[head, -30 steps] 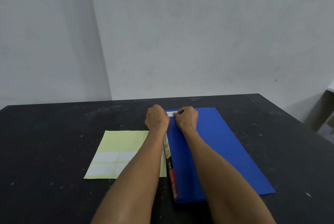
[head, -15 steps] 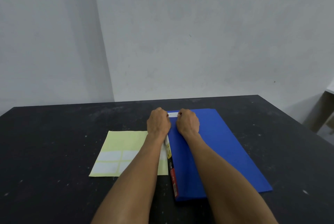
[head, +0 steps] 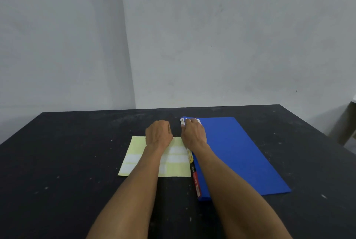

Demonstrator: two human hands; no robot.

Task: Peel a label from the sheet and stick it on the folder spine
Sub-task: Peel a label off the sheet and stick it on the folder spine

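Observation:
A blue folder (head: 237, 154) lies flat on the black table, its spine (head: 195, 179) along the left edge with yellow, black and red markings. A white label (head: 182, 121) sits at the far end of the spine, wrapped over the corner. My right hand (head: 193, 134) lies curled on that far corner, with its fingertips on the label. My left hand (head: 159, 132) is a closed fist with nothing visible in it, over the far edge of the yellow label sheet (head: 134, 154) and apart from the folder. My left forearm hides part of the sheet's white labels.
The black table (head: 77, 161) is speckled with white flecks and ends at a pale wall behind. A piece of furniture (head: 346, 123) stands past the table's right edge.
My left hand has moved left off the folder's spine and now hovers over the label sheet. My right hand stays on the label at the far end of the spine.

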